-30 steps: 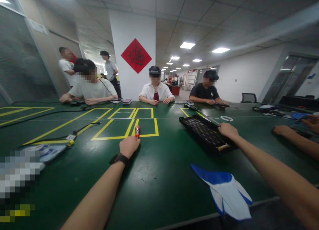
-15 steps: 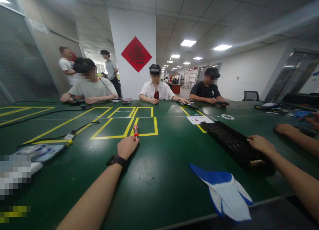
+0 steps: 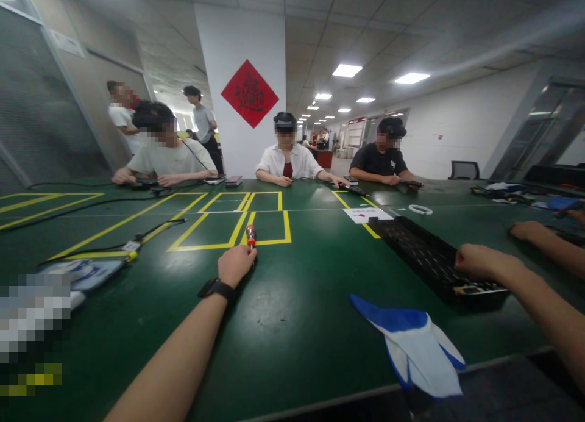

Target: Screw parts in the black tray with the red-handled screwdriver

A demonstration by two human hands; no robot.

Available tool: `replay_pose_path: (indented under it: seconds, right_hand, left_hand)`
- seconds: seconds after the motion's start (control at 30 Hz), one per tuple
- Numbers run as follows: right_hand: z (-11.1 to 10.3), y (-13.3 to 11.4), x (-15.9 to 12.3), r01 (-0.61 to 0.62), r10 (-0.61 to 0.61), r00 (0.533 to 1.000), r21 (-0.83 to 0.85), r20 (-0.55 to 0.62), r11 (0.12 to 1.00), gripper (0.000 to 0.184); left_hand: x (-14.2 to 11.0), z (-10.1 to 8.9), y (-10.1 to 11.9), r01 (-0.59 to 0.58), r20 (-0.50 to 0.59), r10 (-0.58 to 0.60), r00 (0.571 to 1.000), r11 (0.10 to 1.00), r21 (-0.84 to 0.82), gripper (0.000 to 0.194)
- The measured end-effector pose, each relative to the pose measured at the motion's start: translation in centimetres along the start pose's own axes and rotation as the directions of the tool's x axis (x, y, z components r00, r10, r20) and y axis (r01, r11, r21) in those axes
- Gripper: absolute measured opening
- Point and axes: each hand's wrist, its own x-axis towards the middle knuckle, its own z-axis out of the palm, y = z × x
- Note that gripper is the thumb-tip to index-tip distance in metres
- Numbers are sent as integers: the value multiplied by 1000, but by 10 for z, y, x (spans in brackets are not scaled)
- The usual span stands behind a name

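Note:
My left hand is closed around the shaft end of a screwdriver, its red handle pointing away from me over the green table. A dark watch band circles that wrist. On the right lies a long black tool case with rows of small slots, set at an angle. My right hand is over its right side with fingers curled in. Whether anything is between those fingers is hidden. Nearer to me, a blue and white glove rests at the table's front edge.
Yellow tape rectangles mark the green table. A printed white sheet touches the case's far end, near a white ring. Cables and a bag lie left. Several people sit opposite; another person's hand is at right.
The black tool case moved right and nearer with my right hand, uncovering the white sheet. My right hand has since curled more over the case. My left hand stayed with the screwdriver.

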Motion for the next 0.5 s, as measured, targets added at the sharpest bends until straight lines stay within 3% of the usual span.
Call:
replay_pose_path:
  seconds: [0.03,0.1,0.27,0.5]
  right_hand:
    - [0,-3,-7,53,-53,987,6,154,999,13]
    - [4,-7,-18,115,-123,943,42,308,992,19]
    - [15,-10,-24,78,-121,930,136,347,988,24]
    - [9,-13,-29,2,-77,934,212,349,977,25]
  left_hand:
    - [0,0,0,4,-4,-4,1000,1000,-2,47]
    - [-1,-1,-1,5,-9,-5,1000,1000,-8,47]
    - [-4,-2,-2,-14,-18,13,1000,1000,-23,47]
    - [-6,-2,-2,-18,-23,17,1000,1000,-26,48]
